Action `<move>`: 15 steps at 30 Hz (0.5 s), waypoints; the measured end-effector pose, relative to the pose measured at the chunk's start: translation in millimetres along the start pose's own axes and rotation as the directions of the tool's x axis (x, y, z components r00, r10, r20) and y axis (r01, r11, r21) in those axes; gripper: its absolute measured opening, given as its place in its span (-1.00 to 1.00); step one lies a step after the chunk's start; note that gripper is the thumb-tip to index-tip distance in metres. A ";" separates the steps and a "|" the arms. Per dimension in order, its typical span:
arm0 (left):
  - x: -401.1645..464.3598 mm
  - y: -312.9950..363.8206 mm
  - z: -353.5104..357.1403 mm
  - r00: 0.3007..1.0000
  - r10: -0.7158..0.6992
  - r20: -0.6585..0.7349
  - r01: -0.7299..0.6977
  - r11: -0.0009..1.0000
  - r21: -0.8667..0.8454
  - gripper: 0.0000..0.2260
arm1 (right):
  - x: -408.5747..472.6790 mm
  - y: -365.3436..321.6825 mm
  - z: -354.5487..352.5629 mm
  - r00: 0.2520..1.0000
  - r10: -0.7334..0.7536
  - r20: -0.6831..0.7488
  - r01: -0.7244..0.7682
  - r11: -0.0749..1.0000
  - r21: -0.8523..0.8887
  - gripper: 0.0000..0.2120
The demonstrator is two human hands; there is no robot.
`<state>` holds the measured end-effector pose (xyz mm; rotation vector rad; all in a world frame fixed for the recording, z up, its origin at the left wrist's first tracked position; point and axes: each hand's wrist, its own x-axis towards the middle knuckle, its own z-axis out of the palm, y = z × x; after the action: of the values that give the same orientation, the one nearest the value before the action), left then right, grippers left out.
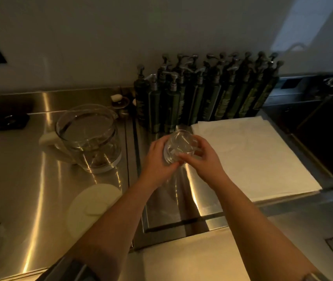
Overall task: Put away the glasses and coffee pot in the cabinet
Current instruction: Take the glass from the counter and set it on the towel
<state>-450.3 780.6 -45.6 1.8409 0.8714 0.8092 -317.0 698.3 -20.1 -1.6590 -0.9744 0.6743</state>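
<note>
Both hands, left hand [157, 159] and right hand [199, 157], have their fingers curled around one clear glass [178, 146], held above the steel counter [19, 179]. The glass coffee pot [88, 138] stands on the counter to the left, well apart from the hands

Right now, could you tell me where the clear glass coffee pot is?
In the head view, the clear glass coffee pot stands left on the steel counter, behind a round white lid.

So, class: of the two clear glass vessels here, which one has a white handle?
The coffee pot, standing at left on the steel counter. The glass, held between both hands, has no handle.
</note>
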 end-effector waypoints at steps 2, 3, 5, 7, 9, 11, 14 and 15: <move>-2.3 7.3 8.0 0.999 0.024 0.035 -0.023 0.999 -0.022 -0.31 | -11.6 -3.4 -12.7 1.000 -0.004 -0.031 0.004 1.000 0.015 -0.46; -2.7 10.7 12.6 0.998 0.031 0.058 -0.029 0.999 -0.034 -0.32 | -16.5 -3.5 -19.1 0.999 0.000 -0.042 0.002 1.000 0.029 -0.47; -2.7 18.0 23.4 0.994 0.029 0.109 -0.022 0.998 -0.064 -0.31 | -23.7 0.6 -32.9 0.998 0.037 -0.058 -0.031 0.995 0.094 -0.42; -3.0 27.1 36.1 0.988 0.047 0.146 -0.034 0.996 -0.085 -0.30 | -28.5 6.2 -47.2 0.995 0.074 -0.066 -0.063 0.985 0.158 -0.37; -3.7 37.4 50.3 0.983 0.068 0.173 -0.051 0.993 -0.103 -0.32 | -30.4 12.3 -63.1 0.992 0.103 -0.067 -0.085 0.970 0.229 -0.40; -2.1 48.0 66.3 0.978 0.068 0.198 -0.045 0.992 -0.118 -0.32 | -31.1 17.1 -80.6 0.991 0.119 -0.066 -0.091 0.940 0.328 -0.44; 2.9 68.3 95.2 0.974 0.062 0.218 -0.029 0.988 -0.154 -0.27 | -27.2 26.0 -109.6 0.989 0.137 -0.054 -0.101 0.898 0.428 -0.35; 6.0 76.2 106.1 0.976 0.048 0.211 -0.009 0.983 -0.183 -0.24 | -24.7 28.9 -121.0 0.989 0.143 -0.046 -0.106 0.883 0.457 -0.33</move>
<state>-343.4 712.4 -13.7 1.7449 0.6145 0.6693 -223.0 613.4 -13.2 -1.3245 -0.5955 0.8452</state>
